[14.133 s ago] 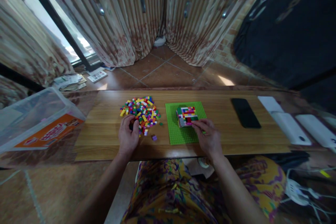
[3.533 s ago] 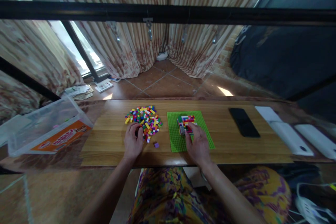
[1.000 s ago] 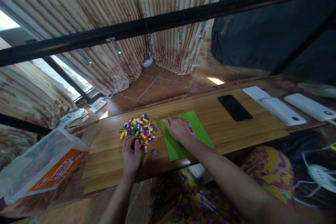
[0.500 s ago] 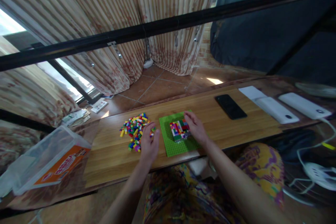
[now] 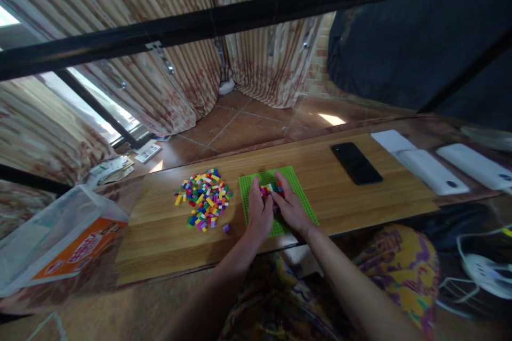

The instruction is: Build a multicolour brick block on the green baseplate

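A green studded baseplate [image 5: 298,184] lies near the front edge of the board. On it stands a low build of multicoloured toy bricks [image 5: 272,188], mostly covered by my hands. From the left, my left hand [image 5: 260,212] is closed against the build's side. My right hand [image 5: 293,210] presses on the opposite side, its thumb close to the left thumb at the near edge. Whether a small brick is between the thumbs is hidden. A heap of loose toy bricks [image 5: 205,200] is spread left of the baseplate, with one purple brick [image 5: 226,228] apart from it.
The wooden board [image 5: 156,234] carries a black phone [image 5: 357,163] on the right. Beyond it are white paper [image 5: 390,141] and two white devices [image 5: 434,171]. A clear plastic tub [image 5: 86,202] with an orange label stands at the left. A dark rail [image 5: 248,16] crosses behind.
My left hand has moved right, from the loose bricks to the build. My right hand has closed in on the build's other side. The view has shifted slightly.
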A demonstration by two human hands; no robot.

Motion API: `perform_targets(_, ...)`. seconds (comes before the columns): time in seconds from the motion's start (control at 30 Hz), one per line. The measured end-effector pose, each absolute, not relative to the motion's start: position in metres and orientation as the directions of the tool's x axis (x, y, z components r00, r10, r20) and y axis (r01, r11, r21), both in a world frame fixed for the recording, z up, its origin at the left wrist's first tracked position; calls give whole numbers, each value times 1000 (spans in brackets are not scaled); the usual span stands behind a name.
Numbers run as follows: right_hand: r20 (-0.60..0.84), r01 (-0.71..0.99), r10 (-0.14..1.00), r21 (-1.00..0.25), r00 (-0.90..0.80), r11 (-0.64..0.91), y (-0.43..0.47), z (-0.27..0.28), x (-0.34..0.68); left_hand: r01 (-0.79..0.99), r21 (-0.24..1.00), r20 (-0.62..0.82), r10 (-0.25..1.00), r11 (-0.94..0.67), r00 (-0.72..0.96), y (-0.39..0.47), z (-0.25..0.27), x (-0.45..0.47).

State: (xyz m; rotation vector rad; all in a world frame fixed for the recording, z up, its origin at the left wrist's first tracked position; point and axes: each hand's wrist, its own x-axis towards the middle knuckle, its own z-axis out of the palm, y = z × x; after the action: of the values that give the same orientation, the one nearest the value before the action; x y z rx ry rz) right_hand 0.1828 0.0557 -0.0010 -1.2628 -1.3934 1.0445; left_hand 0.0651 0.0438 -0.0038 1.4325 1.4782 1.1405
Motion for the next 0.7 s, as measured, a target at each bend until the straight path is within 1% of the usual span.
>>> perform_targets(0.1,74,166,995,-983,-63,83,55,2,185,297,955,42,997,-24,-57,42,-3,67)
perform_targets(0.23,30,122,992,-991,-123,45,55,4,190,229,973,21,999,-14,-26,39,-2,65)
perform_targets(0.37,-2,117,986,-993,-166,18,54,8,192,206,979,7,1000,-9,9,39,1,62)
perform_targets(0.53,43,108,990,-992,-137,58,53,6,189,184,983,11,1000,-12,11,40,2,59)
perform_targets(0.6,50,70,992,-996,-113,58,55,3,190,138,990,-1,1000,1,1,40,1,59)
perform_targets(0.7,38,-33,997,-999,-65,36,59,-1,191,33,999,-36,999,37,-19,43,1,58)
